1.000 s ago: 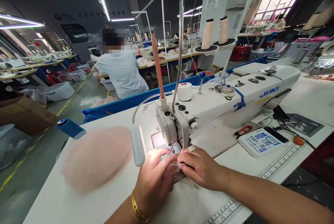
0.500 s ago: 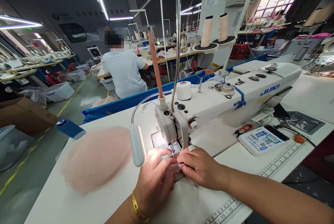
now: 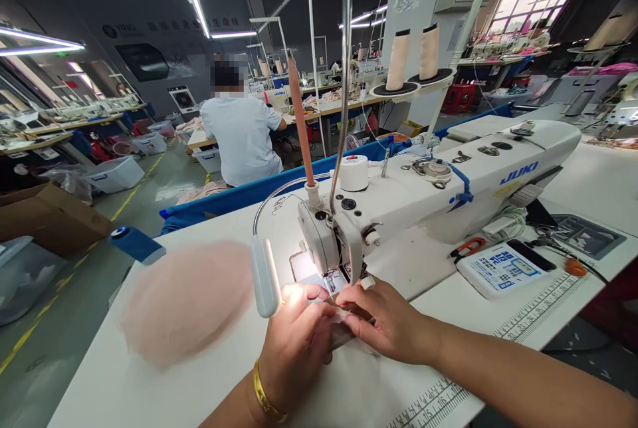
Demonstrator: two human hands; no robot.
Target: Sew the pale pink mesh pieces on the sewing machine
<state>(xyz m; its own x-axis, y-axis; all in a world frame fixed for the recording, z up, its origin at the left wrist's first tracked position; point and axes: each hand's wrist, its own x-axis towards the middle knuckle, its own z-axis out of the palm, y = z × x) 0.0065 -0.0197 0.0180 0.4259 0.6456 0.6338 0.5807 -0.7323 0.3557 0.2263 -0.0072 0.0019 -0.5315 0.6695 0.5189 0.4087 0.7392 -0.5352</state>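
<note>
Hands: I see the left hand [image 3: 298, 341] and right hand [image 3: 386, 323] close together, fingertips pinching sheer fabric [image 3: 341, 316].
Fabric: just before the presser foot [image 3: 333, 280], gripped from both sides, probably to keep it taut.
Lamp [image 3: 266, 278]: hangs low beside the left hand, likely for light; it crowds that side.
Tabletop [image 3: 164, 398]: pink cloth [image 3: 187, 305] left, white box [image 3: 504, 271] right.
Machine [image 3: 428, 192]: hides what lies behind from me.
</note>
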